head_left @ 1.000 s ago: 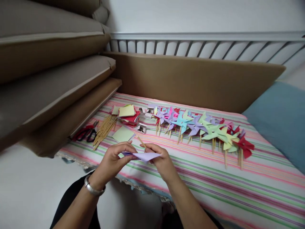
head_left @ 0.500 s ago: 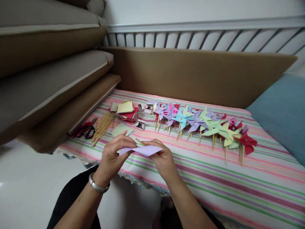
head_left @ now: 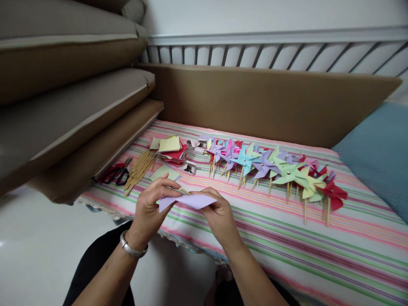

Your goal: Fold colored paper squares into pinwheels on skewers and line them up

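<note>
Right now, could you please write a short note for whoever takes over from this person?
Left hand and right hand: both pinch one lilac paper square, held flat above the striped cloth; a thin wooden stick shows just behind it.
Supplies: stick bundle, scissors and stack of coloured paper squares at the far left.
Done: a row of finished pinwheels lies on the cloth.
Left: the lilac square is not yet shaped or mounted.

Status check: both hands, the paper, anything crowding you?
Left hand and right hand both pinch the lilac paper. Paper off the striped cloth. Pinwheels behind, apart.
</note>
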The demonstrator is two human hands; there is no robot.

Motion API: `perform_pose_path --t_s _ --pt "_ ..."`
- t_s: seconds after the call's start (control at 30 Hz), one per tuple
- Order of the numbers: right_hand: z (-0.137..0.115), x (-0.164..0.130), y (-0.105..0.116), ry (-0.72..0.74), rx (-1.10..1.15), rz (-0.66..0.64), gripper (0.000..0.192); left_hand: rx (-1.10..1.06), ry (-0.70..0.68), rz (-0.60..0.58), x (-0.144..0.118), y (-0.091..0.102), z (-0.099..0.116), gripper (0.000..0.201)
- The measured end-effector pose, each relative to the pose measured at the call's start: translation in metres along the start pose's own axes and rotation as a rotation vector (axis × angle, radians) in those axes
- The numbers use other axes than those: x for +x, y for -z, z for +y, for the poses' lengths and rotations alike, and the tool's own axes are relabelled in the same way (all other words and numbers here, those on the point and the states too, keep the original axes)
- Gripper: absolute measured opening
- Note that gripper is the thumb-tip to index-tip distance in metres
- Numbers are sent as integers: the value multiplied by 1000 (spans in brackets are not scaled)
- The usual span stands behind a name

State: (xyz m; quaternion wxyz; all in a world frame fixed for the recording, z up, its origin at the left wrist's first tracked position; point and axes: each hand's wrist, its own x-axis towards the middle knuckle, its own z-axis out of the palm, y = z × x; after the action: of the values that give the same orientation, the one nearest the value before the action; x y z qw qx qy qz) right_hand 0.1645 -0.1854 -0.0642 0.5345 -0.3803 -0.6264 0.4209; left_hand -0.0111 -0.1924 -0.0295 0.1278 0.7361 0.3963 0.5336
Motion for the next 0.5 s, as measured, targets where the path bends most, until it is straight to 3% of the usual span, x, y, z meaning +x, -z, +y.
perform_pose_path --t_s 0.5 --pt "-1 1 0 -23 -2 -8 15 -26 56 -14 -2 1 -3 8"
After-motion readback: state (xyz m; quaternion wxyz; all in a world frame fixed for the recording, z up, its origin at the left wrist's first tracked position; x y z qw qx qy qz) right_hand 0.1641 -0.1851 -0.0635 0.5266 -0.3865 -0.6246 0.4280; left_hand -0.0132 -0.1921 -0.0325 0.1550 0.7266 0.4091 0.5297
